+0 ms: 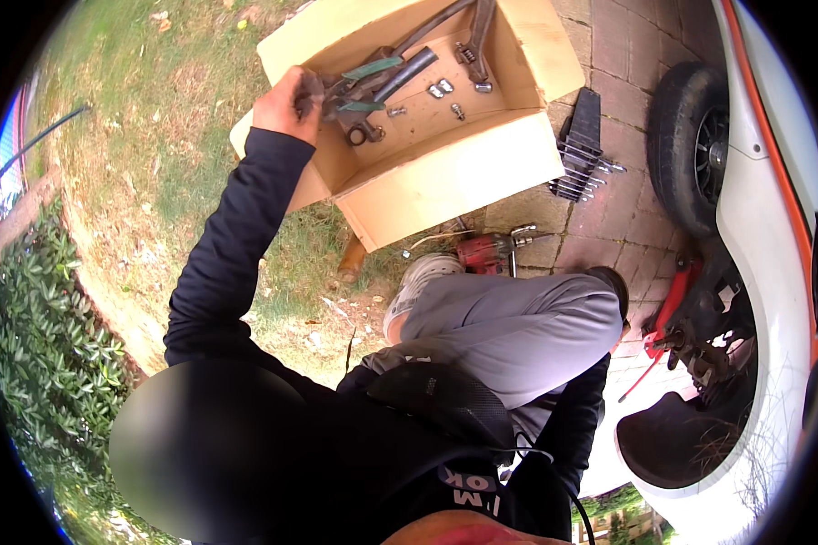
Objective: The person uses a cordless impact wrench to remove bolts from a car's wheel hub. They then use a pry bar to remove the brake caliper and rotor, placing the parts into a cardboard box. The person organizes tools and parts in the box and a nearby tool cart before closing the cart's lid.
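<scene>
while the left hand (286, 104) reaches into the tan cardboard box (454, 177) at 12 o'clock, can't tell if its fingers grip the dark metal tool (364, 90) inside. probably tool-picking; next needs firm hold. right hand hidden.

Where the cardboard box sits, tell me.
In the head view, the cardboard box is top centre, left of the wheel, with the left hand at its left side.
</scene>
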A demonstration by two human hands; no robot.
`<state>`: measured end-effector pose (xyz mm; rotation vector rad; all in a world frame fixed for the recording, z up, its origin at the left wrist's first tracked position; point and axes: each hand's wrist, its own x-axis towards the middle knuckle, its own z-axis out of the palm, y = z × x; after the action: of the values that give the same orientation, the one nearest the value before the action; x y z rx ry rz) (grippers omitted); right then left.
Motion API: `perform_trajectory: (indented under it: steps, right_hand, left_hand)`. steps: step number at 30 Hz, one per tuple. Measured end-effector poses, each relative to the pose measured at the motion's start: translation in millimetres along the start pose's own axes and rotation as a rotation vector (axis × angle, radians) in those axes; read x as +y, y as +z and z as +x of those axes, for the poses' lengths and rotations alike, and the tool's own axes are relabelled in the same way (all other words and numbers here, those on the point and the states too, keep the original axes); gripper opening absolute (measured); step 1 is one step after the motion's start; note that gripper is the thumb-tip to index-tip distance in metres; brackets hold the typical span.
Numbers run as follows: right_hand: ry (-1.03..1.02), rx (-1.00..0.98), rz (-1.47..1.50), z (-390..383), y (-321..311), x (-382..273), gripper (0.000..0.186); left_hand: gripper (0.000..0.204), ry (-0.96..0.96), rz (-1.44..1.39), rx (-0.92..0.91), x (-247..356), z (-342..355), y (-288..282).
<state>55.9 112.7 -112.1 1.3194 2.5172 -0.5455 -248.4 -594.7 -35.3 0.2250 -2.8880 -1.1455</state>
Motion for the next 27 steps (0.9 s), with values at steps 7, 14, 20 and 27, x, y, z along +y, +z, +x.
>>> perform_trajectory:
  steps: [7,14,20,27]
  right_hand:
    - [-0.014,0.011,0.002,3.4,0.0,7.5,0.088]
    - [-0.026,-0.004,0.004,-1.3,0.8,-3.1,0.089]
    - [-0.01,0.005,0.007,-13.1,1.0,2.8,0.089]
    - [0.006,0.009,0.01,-20.0,1.3,8.4,0.09]
  left_hand:
    - [0.013,-0.004,-0.067,0.123,2.2,-8.7,-10.7]
    - [0.014,-0.037,-0.146,0.038,11.8,-17.0,-15.9]
    - [0.017,-0.002,-0.097,0.049,10.4,-12.9,-2.6]
    - [0.025,0.003,-0.094,0.049,11.9,-9.4,0.5]
